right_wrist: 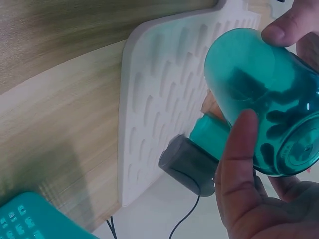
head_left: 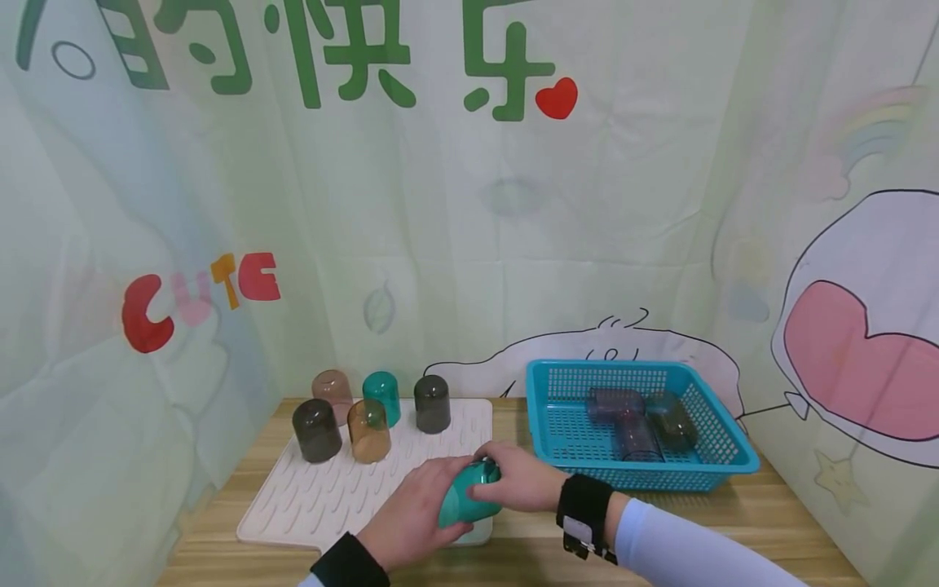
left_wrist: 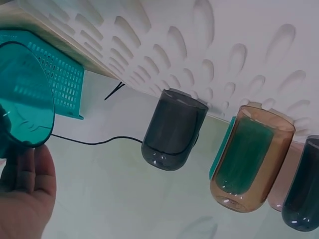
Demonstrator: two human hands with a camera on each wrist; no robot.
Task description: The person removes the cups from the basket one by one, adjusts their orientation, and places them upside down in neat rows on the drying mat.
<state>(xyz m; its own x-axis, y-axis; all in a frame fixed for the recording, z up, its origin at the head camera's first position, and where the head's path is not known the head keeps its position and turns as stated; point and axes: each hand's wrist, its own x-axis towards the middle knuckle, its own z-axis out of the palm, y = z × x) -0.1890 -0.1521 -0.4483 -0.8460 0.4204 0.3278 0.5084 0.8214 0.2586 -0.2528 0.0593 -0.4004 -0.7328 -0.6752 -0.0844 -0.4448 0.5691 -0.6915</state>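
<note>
Both hands hold a see-through teal cup (head_left: 464,499), tilted on its side over the front right corner of the white ridged mat (head_left: 293,514). My left hand (head_left: 411,509) grips it from the left, its thumb (right_wrist: 286,29) near the mouth end in the right wrist view. My right hand (head_left: 526,479) grips the cup toward its base, thumb across the wall. On the mat several cups stand upside down: a dark grey cup (head_left: 317,432), an amber cup (head_left: 369,436), a pink cup (head_left: 332,387), another teal cup (head_left: 381,387) and a second grey cup (head_left: 432,403).
A blue plastic basket (head_left: 638,475) stands at the right of the wooden table (head_left: 557,546). Inside lie purplish cups (head_left: 614,405) and a dark cup (head_left: 673,424) on their sides. A printed curtain (head_left: 440,204) hangs behind and around the table.
</note>
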